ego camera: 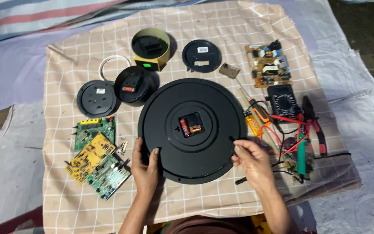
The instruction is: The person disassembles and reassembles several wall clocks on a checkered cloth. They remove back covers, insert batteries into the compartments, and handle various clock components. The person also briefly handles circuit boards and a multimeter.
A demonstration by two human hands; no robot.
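There is one big round black clock back [192, 130]. There are four small round clock parts: three black [96, 98] [134, 86] [201, 56] and one yellow [150, 48]. There are four circuit boards: three on the left [94, 129] [90, 157] [108, 176], one at the top right [269, 65]. There is one black meter [283, 101].

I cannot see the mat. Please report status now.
Left hand and right hand grip black round clock back by near rim. Circuit boards left, soldering tools right.
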